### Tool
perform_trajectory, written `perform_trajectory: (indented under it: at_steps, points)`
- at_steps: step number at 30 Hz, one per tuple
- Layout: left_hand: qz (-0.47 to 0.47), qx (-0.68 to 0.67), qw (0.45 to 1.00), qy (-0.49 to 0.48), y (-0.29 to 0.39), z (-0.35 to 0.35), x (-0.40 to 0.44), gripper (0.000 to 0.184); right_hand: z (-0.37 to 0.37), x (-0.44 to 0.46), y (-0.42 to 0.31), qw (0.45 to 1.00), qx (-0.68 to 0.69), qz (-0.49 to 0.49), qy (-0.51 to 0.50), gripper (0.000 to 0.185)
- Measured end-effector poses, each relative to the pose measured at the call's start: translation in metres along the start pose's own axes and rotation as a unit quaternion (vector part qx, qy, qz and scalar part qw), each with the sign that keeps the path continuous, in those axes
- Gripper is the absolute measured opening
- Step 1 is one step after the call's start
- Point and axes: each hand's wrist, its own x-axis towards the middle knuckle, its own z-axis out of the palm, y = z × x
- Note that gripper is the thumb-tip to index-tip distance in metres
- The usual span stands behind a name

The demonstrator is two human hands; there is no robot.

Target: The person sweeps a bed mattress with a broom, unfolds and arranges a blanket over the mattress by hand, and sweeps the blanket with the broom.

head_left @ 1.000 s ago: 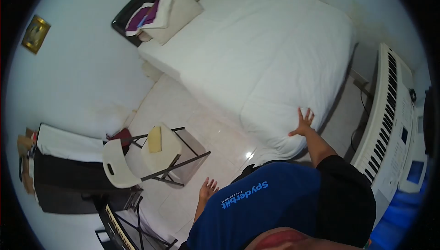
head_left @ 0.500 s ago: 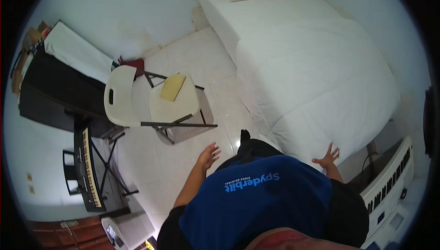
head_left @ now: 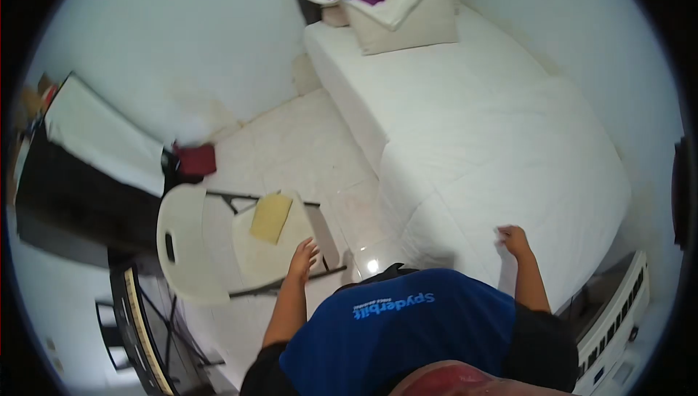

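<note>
My left hand is held out with its fingers apart and nothing in it, beside the seat of a white folding chair. A yellow folded cloth or pad lies on that seat. On the other side, my right hand is over the near end of a bed covered with a white sheet. Its fingers are loosely bent and nothing shows in them. Whether it touches the sheet I cannot tell.
Pillows with purple and white cloth on top are piled at the bed's head. A dark cabinet and a keyboard on a stand are at left. A white keyboard stands at right. A red bag sits on the floor.
My view has tilted up, showing more of the pillows. My right hand has moved from the sheet's near edge further over the bed, its spread fingers now bent. My left hand has come nearer the chair.
</note>
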Motion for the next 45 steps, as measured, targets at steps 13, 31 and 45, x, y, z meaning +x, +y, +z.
perform_trajectory:
  at_steps: [13, 31, 45]
  points:
    - [-0.239, -0.291, 0.925, 0.054, -0.030, -0.174, 0.138, 0.042, 0.141, 0.189, -0.208, 0.988, -0.100, 0.053, -0.109, 0.071]
    - [0.064, 0.084, 0.984, -0.144, 0.367, 0.020, 0.416, 0.037, 0.189, 0.232, -0.214, 0.926, -0.165, 0.286, -0.184, 0.088]
    - [0.581, 0.369, 0.709, -0.155, 0.585, 0.189, 0.534, 0.041, 0.228, 0.225, -0.189, 0.930, -0.196, 0.311, 0.010, 0.056]
